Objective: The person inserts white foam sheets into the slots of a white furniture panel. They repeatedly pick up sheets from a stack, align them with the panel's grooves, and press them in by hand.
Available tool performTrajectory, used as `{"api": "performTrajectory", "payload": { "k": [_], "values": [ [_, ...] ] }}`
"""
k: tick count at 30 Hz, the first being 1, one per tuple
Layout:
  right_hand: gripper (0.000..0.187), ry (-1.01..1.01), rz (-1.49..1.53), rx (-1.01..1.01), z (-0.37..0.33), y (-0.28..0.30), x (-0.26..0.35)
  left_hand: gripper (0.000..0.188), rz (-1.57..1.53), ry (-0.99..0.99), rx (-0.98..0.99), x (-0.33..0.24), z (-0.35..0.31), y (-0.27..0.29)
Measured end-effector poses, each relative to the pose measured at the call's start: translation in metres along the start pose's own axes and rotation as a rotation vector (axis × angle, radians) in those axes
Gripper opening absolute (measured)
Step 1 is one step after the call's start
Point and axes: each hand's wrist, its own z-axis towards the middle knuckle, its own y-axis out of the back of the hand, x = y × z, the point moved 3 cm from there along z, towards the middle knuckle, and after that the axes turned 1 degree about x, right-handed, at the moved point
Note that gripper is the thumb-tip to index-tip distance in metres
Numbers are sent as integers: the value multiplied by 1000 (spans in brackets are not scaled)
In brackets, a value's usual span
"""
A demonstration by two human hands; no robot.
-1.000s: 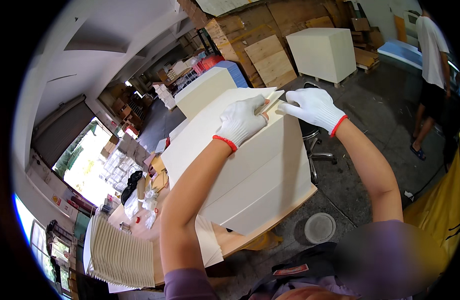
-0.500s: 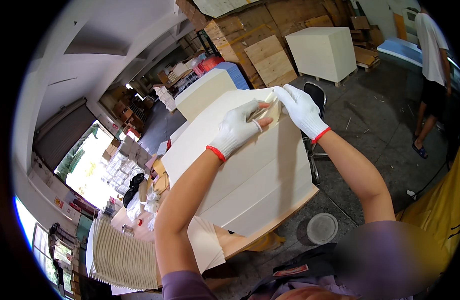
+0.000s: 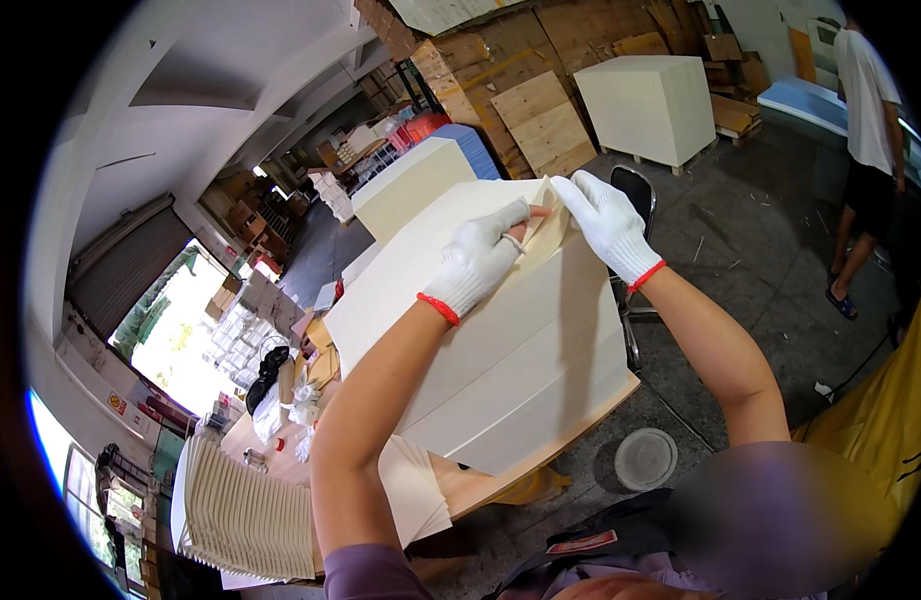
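Note:
A tall stack of cream paper sheets [image 3: 501,350] stands in front of me. Both of my hands wear white knitted gloves with red cuffs. At the stack's far right corner, my right hand [image 3: 609,225] is closed, pinching the lifted corner of the top sheets [image 3: 553,232]. My left hand [image 3: 476,258] lies on the stack just left of it. Its thumb and forefinger, bare at the tips, close on the edge of the same bent sheets. How many sheets are lifted I cannot tell.
Fanned cream sheets [image 3: 246,510] lie on the table at the lower left. Behind the stack stands another cream block [image 3: 421,185]. To the right are a black chair [image 3: 636,195], a round grey lid [image 3: 646,458] on the floor and a person [image 3: 866,120] standing.
My left thumb and forefinger have drawn closer together at the sheets' edge. The corner under my right hand stands up a little more.

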Motion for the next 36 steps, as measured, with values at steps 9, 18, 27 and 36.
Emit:
{"api": "performTrajectory", "payload": {
  "k": [9, 18, 27, 36],
  "values": [
    [53, 45, 24, -41, 0, -3, -5, 35, 27, -7, 17, 2, 0, -4],
    [53, 43, 34, -28, 2, -4, -6, 34, 75, -22, -39, 7, 3, -3],
    [53, 24, 44, -41, 0, -4, -7, 34, 88, 15, 17, -2, 1, -5],
    [52, -17, 30, -23, 1, -2, -6, 31, 79, -12, 6, 0, 3, -4]
  ]
}}
